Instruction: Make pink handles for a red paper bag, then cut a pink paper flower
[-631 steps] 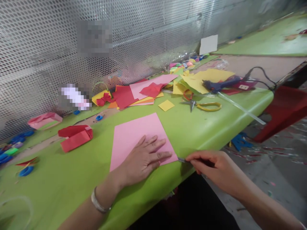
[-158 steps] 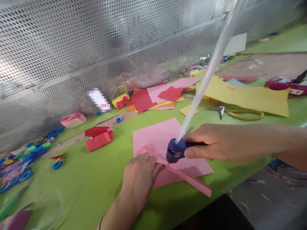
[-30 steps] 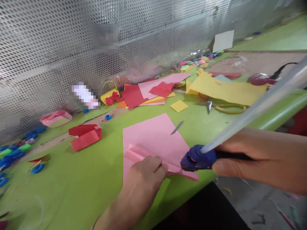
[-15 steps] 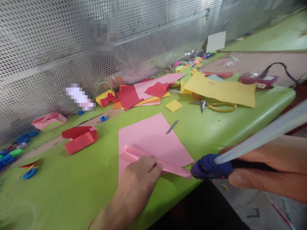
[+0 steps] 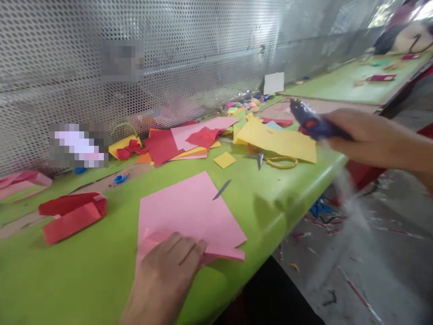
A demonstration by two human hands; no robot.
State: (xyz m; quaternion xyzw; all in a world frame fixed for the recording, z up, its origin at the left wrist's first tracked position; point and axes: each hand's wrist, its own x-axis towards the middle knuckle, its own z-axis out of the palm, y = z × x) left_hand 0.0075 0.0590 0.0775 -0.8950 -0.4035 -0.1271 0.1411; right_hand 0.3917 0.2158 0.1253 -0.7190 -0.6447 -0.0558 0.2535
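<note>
My left hand (image 5: pixel 172 266) presses down on a folded strip (image 5: pixel 223 253) of pink paper, its fingers bent together over the fold. The strip lies along the near edge of a larger pink sheet (image 5: pixel 182 207); what is under my palm is hidden. In my right hand (image 5: pixel 365 140), raised over the table's right edge, is a blue glue gun (image 5: pixel 313 124), smeared by motion. A translucent glue stick (image 5: pixel 348 194) hangs blurred below it. On the pink sheet's right edge rests a thin grey blade-like strip (image 5: pixel 222 189).
Behind the sheet lie a yellow square (image 5: pixel 224 160), yellow-handled scissors (image 5: pixel 280 161), a yellow sheet (image 5: pixel 277 140) and red paper (image 5: pixel 162 144). A folded red paper piece (image 5: pixel 74 219) sits at left. A perforated metal panel (image 5: pixel 189 54) borders the green table (image 5: pixel 84 280).
My right hand has lifted the glue gun up and away from the strip's right end, turning it so the stick hangs downward. My left hand stays on the fold. The view has swung right.
</note>
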